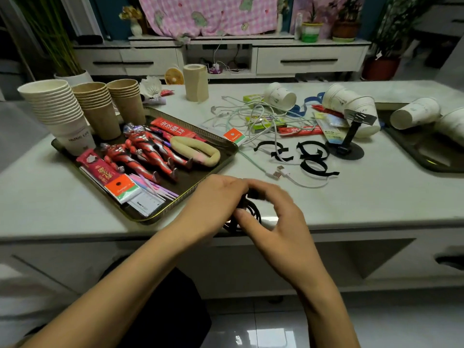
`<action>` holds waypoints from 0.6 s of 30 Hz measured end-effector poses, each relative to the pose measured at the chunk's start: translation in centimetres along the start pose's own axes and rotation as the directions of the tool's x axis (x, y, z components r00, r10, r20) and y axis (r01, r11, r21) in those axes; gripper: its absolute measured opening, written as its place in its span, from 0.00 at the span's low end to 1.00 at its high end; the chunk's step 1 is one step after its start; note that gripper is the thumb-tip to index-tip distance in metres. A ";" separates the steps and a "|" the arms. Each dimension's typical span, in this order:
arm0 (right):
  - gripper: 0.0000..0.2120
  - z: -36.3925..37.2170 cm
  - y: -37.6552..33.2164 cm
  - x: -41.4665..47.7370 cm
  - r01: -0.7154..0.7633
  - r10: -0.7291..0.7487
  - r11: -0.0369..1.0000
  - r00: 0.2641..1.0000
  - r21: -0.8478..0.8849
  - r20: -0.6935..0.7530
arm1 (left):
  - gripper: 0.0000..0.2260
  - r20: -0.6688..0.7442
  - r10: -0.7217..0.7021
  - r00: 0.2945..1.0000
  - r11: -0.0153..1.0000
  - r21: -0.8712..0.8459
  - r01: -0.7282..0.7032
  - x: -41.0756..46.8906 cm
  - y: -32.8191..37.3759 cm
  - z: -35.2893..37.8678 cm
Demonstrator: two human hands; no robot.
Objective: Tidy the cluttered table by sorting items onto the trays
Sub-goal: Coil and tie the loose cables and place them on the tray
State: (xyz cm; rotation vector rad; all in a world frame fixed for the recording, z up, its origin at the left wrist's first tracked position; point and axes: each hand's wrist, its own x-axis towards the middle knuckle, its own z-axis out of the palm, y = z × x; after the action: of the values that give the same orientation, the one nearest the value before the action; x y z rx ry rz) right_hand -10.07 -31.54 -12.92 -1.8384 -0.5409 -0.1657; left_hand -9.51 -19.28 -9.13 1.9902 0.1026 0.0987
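Observation:
My left hand [213,204] and my right hand [273,217] meet at the table's front edge, both gripping a coiled black strap [252,212]. The dark left tray [218,139] holds stacked paper cups [57,109], red toy figures [148,151], a beige loop [198,149], red packets and an orange-and-white box. Loose on the table lie more black straps [311,156], tangled white cables [258,119], tipped white cups [281,96] and a black stand [349,144]. A second dark tray [411,151] at the right holds tipped cups.
A beige paper roll [195,82] stands at the back of the table, beside a small yellow fan. Behind the table runs a white low cabinet with potted plants. The floor below is glossy tile.

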 end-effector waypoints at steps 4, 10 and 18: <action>0.11 -0.1 0.1 -0.2 0.002 -0.002 1.000 1.000 0.012 0.008 | 0.14 -0.004 0.109 0.994 0.979 0.171 -0.107 -0.3 -0.2 0.0; 0.07 0.2 -0.1 -0.2 0.087 -0.097 0.987 0.993 -0.138 -0.066 | 0.17 -0.121 0.238 0.964 0.941 0.273 -0.198 -0.3 -0.3 0.3; 0.08 0.4 -0.1 -0.2 0.014 -0.003 0.996 0.993 0.093 -0.115 | 0.13 -0.116 0.168 0.979 0.981 0.112 -0.156 0.0 -0.6 0.8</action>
State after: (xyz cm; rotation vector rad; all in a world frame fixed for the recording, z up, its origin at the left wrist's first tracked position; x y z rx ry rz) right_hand -10.31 -31.24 -13.06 -1.7239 -0.4691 -0.2460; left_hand -9.47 -19.74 -9.95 2.0920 0.0258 0.3297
